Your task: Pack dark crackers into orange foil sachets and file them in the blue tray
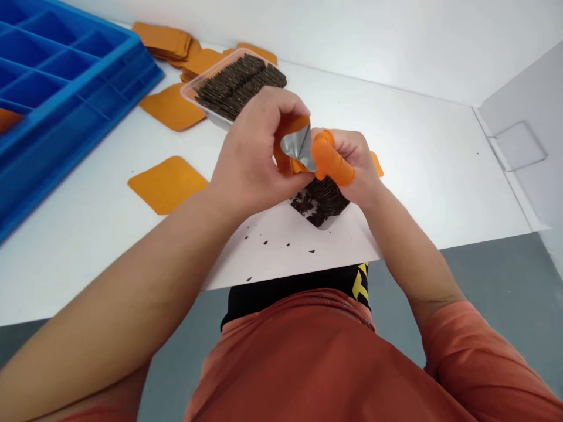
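An orange pouch [299, 140] with a silvery inside is held up between my two hands. My left hand [259, 152] curls around its left side, thumb below and fingers above. At its right edge my right hand [347, 161] pinches it, with orange covers on the thumb and a fingertip. Just beneath my hands sits a container of dark, thin pieces [323, 202], partly hidden by them. Beyond my left hand stands a clear tub [193, 91] filled with rows of dark, thin pieces [237, 82].
A blue divided crate [109, 76] is at the left. Flat orange pouches [169, 183] lie on the white table [65, 258], with stacks [162, 41] behind. Dark crumbs dot the pale sheet [272, 258] near the front edge. White walls rise behind and right.
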The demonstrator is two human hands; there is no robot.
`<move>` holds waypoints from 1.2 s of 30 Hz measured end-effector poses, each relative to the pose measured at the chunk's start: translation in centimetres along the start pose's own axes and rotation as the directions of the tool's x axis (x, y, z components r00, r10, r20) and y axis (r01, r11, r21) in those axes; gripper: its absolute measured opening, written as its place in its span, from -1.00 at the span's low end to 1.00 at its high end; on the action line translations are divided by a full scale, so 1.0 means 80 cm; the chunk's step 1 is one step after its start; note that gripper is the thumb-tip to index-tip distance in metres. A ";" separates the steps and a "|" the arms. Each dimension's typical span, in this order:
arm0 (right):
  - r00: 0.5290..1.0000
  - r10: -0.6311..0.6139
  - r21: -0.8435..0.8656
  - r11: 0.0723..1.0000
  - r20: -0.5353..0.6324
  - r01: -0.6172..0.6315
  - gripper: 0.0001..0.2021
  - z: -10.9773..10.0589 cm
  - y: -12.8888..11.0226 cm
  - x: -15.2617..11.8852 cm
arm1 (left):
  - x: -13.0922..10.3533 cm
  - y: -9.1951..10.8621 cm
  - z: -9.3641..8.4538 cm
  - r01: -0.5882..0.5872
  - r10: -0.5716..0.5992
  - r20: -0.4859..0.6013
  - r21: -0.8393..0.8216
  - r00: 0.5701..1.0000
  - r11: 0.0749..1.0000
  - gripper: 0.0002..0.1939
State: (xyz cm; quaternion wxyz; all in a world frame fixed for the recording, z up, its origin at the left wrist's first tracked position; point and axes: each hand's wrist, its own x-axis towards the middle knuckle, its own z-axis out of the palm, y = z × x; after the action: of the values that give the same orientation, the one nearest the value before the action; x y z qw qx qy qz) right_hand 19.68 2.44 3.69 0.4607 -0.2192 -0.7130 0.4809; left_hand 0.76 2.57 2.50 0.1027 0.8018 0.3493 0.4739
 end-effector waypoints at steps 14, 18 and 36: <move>0.983 -0.039 -0.405 0.914 -0.181 -0.038 -0.65 -0.018 -0.008 -0.001 | 0.000 -0.009 -0.005 -0.192 0.199 -0.080 0.085 0.977 0.978 -0.36; 0.992 0.077 -0.501 0.857 -0.105 -0.120 -0.85 -0.027 -0.004 0.002 | -0.002 -0.010 -0.005 -0.227 0.228 -0.030 0.057 0.973 0.972 -0.19; 0.984 0.179 -0.480 0.862 -0.016 -0.164 -0.86 -0.023 0.005 0.000 | -0.002 0.010 -0.026 0.154 -0.146 0.055 -0.209 0.988 0.966 -0.24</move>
State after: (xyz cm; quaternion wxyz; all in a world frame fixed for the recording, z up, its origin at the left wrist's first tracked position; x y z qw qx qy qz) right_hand 21.23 3.57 3.54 0.3371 -0.3818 -0.7942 0.3315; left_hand -0.68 1.56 3.92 0.2302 0.7667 0.3541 0.4835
